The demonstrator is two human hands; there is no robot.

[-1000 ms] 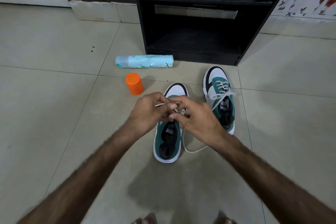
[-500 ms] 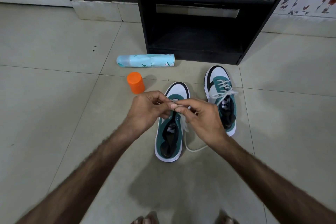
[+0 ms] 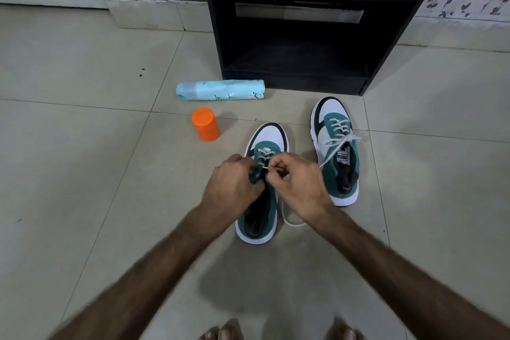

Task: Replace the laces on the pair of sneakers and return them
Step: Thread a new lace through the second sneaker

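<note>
- Near sneaker (image 3: 260, 201) lies in front of the black shelf (image 3: 292, 36), toe toward it, half-laced.
- Left hand (image 3: 231, 188) grips its eyelet flap, apparently steadying it.
- Right hand (image 3: 296, 185) pinches the white lace (image 3: 289, 221) for threading.

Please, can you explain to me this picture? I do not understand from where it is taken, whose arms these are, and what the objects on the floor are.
There is no machine here. A camera on a person's head looks down at their own arms. On the tiled floor stand two green-and-white sneakers. The right sneaker is already laced. Both hands work at the near sneaker: the right hand pinches a white lace, and the left hand grips the shoe's upper beside the eyelets. Nearby lie a pale blue spray can on its side and an upright orange cap. Behind stands a black shelf unit.
</note>
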